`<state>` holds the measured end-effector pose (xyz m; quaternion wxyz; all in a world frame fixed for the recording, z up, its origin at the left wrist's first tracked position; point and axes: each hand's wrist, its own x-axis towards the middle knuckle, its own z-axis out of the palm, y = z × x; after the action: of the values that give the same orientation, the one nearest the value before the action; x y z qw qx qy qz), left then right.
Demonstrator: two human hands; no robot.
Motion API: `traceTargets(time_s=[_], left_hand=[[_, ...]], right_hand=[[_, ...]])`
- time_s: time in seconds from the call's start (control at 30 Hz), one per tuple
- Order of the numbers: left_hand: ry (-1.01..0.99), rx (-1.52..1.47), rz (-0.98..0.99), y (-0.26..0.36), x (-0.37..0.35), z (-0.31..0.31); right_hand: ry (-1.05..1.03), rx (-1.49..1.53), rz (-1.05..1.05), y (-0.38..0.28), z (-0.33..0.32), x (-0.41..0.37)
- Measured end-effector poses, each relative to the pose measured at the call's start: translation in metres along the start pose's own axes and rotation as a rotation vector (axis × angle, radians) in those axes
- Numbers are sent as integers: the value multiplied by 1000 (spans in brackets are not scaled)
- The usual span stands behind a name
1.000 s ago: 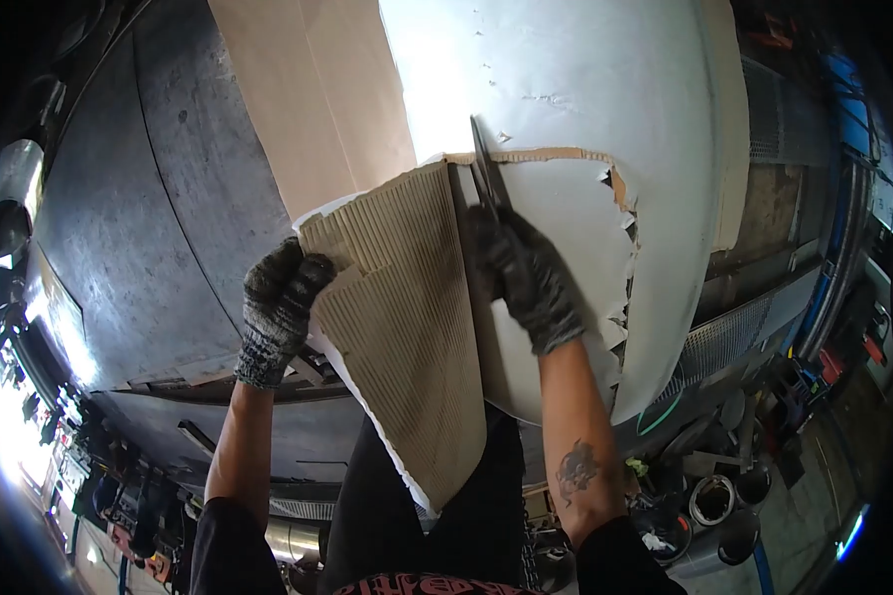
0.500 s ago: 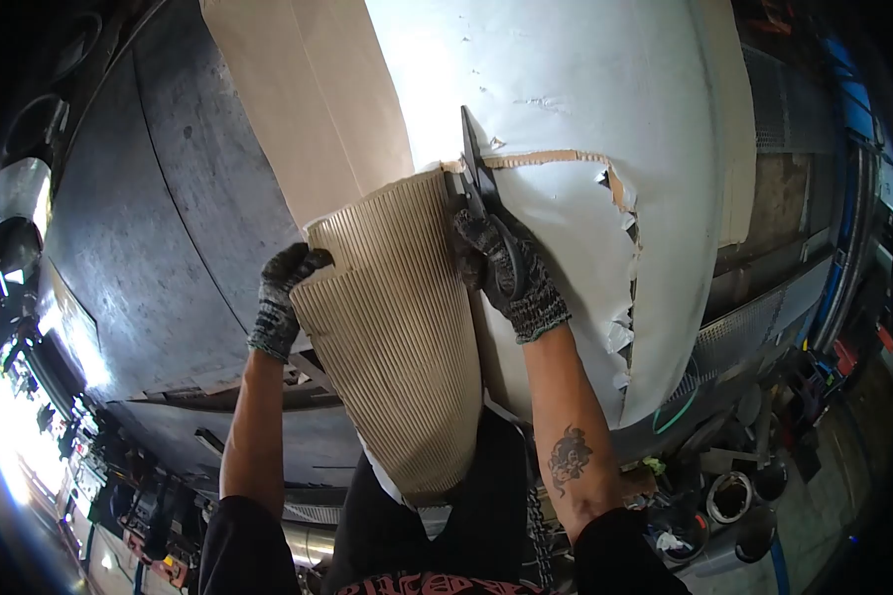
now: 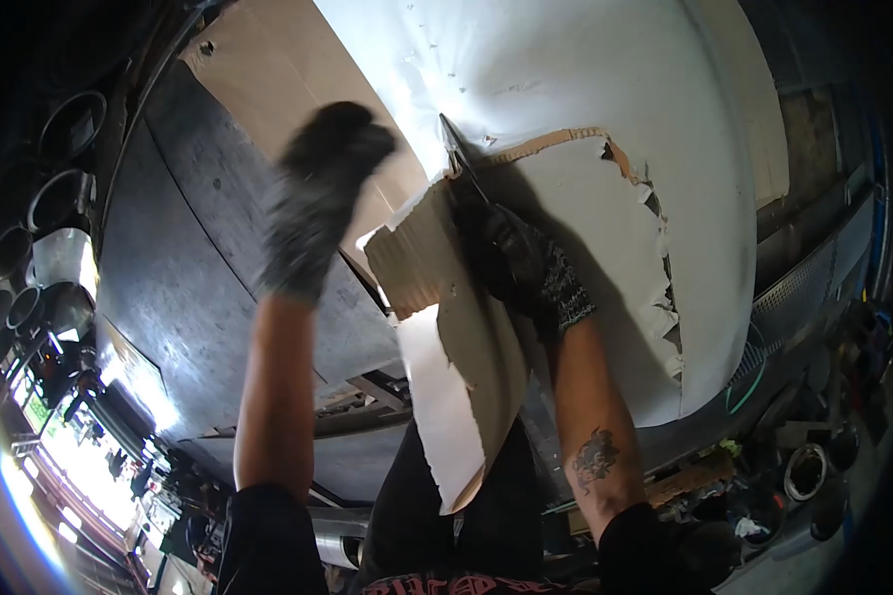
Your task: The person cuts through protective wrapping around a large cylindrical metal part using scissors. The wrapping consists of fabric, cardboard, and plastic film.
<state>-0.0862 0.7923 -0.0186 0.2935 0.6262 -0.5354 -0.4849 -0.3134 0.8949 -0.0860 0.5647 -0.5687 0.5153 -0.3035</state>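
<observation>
From here I judge the step to be cutting: the right hand point(image 3: 511, 260) grips scissors point(image 3: 464, 162), the corrugated flap point(image 3: 471, 332) just below-left of it. The left hand point(image 3: 324, 198), blurred, is apart from the flap; I cannot tell its grip. Continuing, I think, calls for steadying that flap.

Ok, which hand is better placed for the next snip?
Probably the right hand: it holds the scissors at the cardboard flap. The left hand is blurred, off the flap, no tool visible.
</observation>
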Motion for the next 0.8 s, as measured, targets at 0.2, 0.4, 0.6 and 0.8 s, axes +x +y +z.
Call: traceTargets(time_s=[0.2, 0.4, 0.6, 0.8], left_hand=[[-526, 523, -418, -35, 60, 60], [-570, 787, -447, -34, 49, 63], [-242, 831, -93, -48, 20, 69], [-281, 775, 4, -73, 13, 70]], right_hand=[[-334, -726, 157, -6, -32, 38], [-209, -358, 622, -41, -27, 37], [67, -234, 394, -42, 7, 11], [118, -92, 493, -44, 18, 7]])
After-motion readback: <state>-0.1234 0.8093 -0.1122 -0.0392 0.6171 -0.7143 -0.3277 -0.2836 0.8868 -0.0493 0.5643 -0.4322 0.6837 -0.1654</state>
